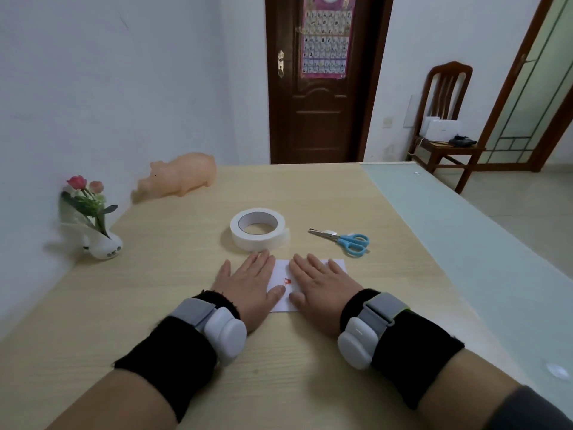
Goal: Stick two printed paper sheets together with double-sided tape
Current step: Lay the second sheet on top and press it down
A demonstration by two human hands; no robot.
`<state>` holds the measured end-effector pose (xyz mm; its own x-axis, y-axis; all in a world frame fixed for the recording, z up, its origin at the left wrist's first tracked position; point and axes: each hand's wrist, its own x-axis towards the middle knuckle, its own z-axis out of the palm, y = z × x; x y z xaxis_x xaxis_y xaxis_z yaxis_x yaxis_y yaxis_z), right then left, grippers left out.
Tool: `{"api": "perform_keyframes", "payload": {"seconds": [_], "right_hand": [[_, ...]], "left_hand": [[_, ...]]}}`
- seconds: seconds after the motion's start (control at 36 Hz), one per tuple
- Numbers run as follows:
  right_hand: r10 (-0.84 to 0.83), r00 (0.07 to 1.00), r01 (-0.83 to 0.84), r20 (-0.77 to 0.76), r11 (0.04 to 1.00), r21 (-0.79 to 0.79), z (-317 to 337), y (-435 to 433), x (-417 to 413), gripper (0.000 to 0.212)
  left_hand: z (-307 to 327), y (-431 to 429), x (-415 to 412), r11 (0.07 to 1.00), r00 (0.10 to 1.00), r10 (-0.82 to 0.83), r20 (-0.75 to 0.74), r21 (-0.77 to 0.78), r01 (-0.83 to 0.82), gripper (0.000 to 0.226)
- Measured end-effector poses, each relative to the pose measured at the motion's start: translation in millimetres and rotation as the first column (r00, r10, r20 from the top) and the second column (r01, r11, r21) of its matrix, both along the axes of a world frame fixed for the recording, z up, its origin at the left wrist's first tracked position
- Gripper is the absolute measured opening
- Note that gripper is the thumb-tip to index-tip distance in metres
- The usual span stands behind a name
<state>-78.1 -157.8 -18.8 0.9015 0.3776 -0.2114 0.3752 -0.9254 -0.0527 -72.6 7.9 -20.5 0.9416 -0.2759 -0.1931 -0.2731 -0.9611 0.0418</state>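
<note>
Head | paper sheet [282, 270] under left grip [248, 287], right grip [322, 287] | both flat

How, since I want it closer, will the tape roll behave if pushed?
The tape roll lies flat on the table, so it should slide, not roll. Its hollow core suggests it is light. A loose end at its right might snag.

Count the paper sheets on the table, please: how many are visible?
1. The paper sheet lies flat under the left hand and the right hand, on the near side of the tape roll. A second sheet may be hidden beneath it.
</note>
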Motion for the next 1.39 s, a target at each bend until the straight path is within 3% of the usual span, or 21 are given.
{"api": "perform_keyframes", "payload": {"seconds": [0.36,0.92,0.97,1.08,1.22,1.31,1.39], "right_hand": [[-0.094,0.995,0.094,-0.021,0.996,-0.001,5.1,-26.7,-7.1,0.069],[-0.111,0.993,0.109,-0.032,0.993,-0.034,5.5,-62.8,-7.7,0.066],[-0.102,0.994,0.101,-0.036,0.994,-0.039,5.5,-66.7,-7.2,0.068],[-0.080,0.996,0.078,-0.038,0.996,-0.046,6.5,-68.0,-6.2,0.071],[-0.074,0.996,0.072,-0.047,0.996,-0.047,7.8,-68.4,-5.7,0.074],[-0.076,0.996,0.073,-0.052,0.996,-0.044,8.6,-68.4,-5.5,0.074],[-0.072,0.996,0.070,-0.049,0.997,-0.037,8.9,-67.9,-6.0,0.075]], "left_hand": [[5.7,5.5,0.7,0.999,0.998,-0.040,-0.043,-0.022,0.039,0.086],[7.7,29.9,6.8,0.997,0.993,-0.079,-0.093,-0.031,0.076,0.086],[9.8,31.2,8.5,0.997,0.990,-0.080,-0.116,-0.032,0.077,0.092],[9.0,34.4,12.8,0.997,0.989,-0.078,-0.128,-0.019,0.077,0.132],[7.1,33.6,13.6,0.998,0.991,-0.061,-0.123,-0.021,0.058,0.135],[7.1,33.4,14.2,0.999,0.993,-0.042,-0.114,-0.027,0.039,0.122],[6.0,34.2,13.1,0.999,0.992,-0.040,-0.118,-0.020,0.038,0.130]]}}
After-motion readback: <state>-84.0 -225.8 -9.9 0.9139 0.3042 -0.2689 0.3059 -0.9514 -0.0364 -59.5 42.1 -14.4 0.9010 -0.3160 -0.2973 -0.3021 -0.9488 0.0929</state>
